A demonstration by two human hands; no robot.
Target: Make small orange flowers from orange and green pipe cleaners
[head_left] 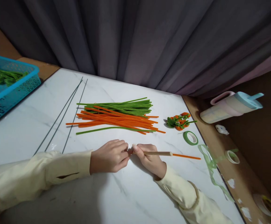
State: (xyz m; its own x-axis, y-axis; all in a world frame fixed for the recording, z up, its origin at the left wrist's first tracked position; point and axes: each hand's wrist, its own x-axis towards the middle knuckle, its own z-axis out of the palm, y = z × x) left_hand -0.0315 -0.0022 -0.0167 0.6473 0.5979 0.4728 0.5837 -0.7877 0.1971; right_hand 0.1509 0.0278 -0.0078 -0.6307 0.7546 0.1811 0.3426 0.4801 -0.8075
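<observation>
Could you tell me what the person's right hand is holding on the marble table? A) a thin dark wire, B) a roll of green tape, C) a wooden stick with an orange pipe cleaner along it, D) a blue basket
C: the right hand grips a wooden stick, and an orange pipe cleaner sticks out past its far end; the green tape roll lies apart on the table.

pipe cleaners mid-table, basket far left, wires between, tape roll right
</observation>
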